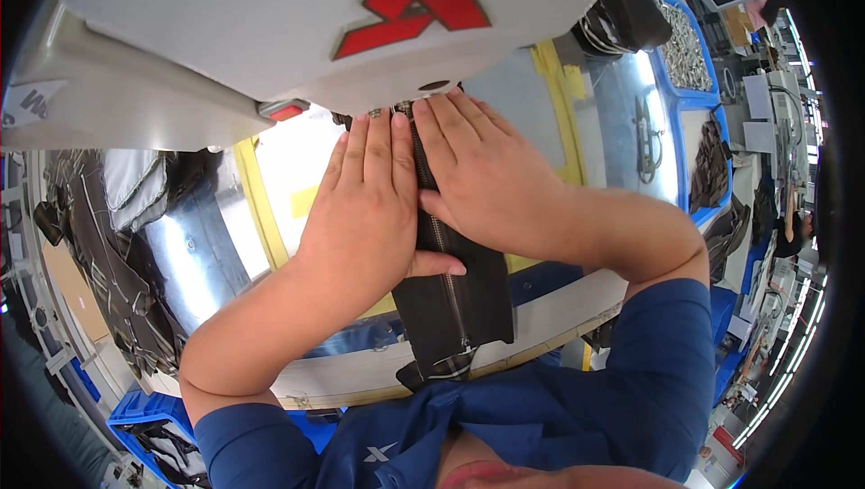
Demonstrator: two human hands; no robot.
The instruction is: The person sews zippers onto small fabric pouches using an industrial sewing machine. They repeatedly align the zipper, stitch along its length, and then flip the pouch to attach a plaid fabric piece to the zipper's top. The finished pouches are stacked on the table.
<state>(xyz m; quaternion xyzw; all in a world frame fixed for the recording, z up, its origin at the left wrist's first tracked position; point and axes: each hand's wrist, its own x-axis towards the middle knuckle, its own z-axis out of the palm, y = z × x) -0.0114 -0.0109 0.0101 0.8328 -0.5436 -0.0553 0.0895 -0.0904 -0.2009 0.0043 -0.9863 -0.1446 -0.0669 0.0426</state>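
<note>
A black fabric strip with a metal zipper (456, 313) runs from under the sewing machine (243, 12) toward the table's near edge. My left hand (365, 196) lies flat on its left side, fingers stretched forward and thumb reaching across the zipper teeth. On the right side, my right hand (478, 165) presses down with its fingers extended toward the machine and its thumb beside the zipper. Both sets of fingertips are close to the machine head, which hides the needle and foot. Below the strip's near end, a bit of plaid fabric (448, 366) hangs at the table edge.
Dark garment pieces (113, 246) are heaped at the left. To the right stand a blue bin of small metal parts (685, 43) and another blue bin (721, 165) with dark fabric. A blue crate (149, 408) sits at lower left. Yellow tape (257, 205) marks the worktop.
</note>
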